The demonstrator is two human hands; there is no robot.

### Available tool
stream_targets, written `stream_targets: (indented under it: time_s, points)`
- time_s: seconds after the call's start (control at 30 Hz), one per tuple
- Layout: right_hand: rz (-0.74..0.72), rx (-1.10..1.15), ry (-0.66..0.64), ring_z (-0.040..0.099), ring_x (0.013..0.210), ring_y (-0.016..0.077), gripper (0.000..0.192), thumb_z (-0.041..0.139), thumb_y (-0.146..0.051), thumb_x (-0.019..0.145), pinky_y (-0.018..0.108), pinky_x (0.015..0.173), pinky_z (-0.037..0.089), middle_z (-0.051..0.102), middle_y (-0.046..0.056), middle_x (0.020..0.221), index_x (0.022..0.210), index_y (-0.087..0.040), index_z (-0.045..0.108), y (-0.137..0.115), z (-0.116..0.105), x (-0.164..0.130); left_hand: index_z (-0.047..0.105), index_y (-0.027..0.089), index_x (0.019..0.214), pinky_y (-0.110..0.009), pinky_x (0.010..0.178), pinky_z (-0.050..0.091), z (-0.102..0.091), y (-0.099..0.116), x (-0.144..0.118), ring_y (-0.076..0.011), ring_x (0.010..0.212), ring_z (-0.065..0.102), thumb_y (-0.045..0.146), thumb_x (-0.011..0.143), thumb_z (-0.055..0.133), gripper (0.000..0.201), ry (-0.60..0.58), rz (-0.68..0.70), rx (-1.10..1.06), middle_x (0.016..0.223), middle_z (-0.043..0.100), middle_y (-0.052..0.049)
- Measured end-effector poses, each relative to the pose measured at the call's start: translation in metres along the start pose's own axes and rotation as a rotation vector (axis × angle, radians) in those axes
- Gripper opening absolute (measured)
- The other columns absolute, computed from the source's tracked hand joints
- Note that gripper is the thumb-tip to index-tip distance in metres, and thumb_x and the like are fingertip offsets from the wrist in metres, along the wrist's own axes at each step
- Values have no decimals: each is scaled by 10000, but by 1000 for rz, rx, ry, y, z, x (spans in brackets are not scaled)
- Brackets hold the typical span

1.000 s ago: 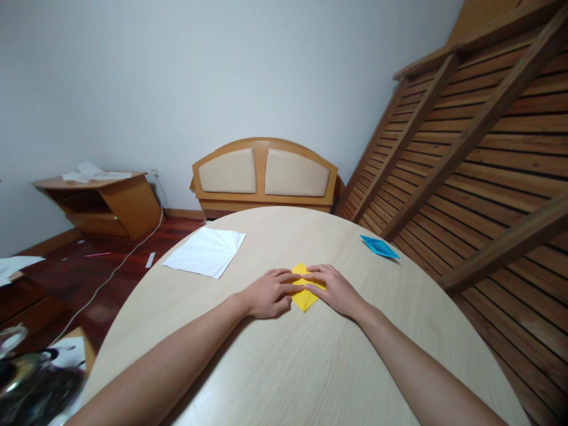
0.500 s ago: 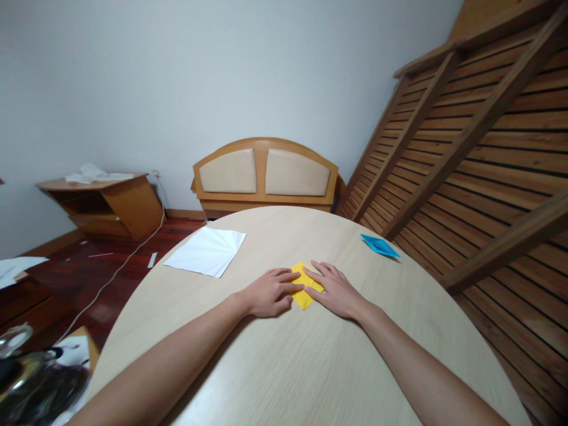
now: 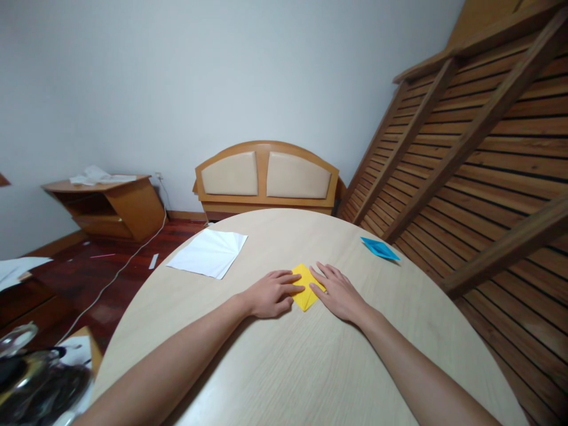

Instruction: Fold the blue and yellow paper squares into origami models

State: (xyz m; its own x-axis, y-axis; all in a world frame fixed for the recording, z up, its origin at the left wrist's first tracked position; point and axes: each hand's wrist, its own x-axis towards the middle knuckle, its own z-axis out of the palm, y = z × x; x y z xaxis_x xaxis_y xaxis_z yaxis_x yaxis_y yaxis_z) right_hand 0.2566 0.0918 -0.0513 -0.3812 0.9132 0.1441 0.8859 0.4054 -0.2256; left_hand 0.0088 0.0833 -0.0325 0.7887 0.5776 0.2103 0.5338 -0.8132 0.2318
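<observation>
A small folded sheet of yellow paper [image 3: 303,297] lies flat on the round table [image 3: 275,367], turned like a diamond with crease lines on it. My left hand [image 3: 273,294] rests at its left side, fingers stretched out and fingertips on the paper. On the other side, my right hand [image 3: 336,291] lies flat with spread fingers, its fingertips over the right edge. The fingers hide the left and right corners of the paper. Neither hand grips it.
A creased white sheet [image 3: 207,253] lies at the table's left. Near the right edge sits a folded blue paper boat-like shape [image 3: 380,248]. Beyond stand a headboard [image 3: 262,148] and a slatted wooden frame [image 3: 461,154]. A low cabinet [image 3: 139,207] is at the back left.
My right hand has slid slightly right, uncovering more of the yellow paper. My left hand stays in place on it. The view has shifted a little.
</observation>
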Motion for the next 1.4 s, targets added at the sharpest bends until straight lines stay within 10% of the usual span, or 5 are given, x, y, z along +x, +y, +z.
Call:
stream_targets:
  time_s: [0.3,0.57,0.87,1.1,1.4]
  points:
    - [-199,67,79,428,1345,276,473,435,-421,984,476,1127,328,514,92,1467,1399,-226,549,-7,-2,4,527,258,1403,-473,1159,323,4,-3,-1,-280,1386,418,232,896,522,508,20,20,4,1504,461,-73]
    - [-140,79,-122,209,1477,355,880,508,-702,856,532,1192,166,253,107,1619,1544,-190,312,-8,-2,-4,552,235,1383,-468,1161,319,4,-4,-1,-277,1384,417,241,907,508,477,17,23,6,1500,466,-82]
    - [-176,104,-118,137,1498,349,822,555,-701,834,574,1186,120,184,68,1643,1528,-324,330,-10,-5,-7,610,244,1315,-444,1079,392,-5,3,1,-269,1241,516,247,912,503,417,40,35,34,1401,555,-83]
    - [-333,140,54,486,1254,283,455,592,-442,914,490,1117,317,606,93,1321,1337,-278,610,-18,-15,-4,669,252,1215,-417,980,450,-3,3,2,-256,1104,562,301,947,484,329,94,-84,80,1220,625,-84]
    - [-302,296,113,601,1045,240,326,545,-327,957,413,953,457,692,66,1085,1259,-254,643,-20,-10,2,534,173,1330,-419,1045,430,7,-2,2,-260,1168,540,312,929,519,425,192,-132,20,1322,585,-116]
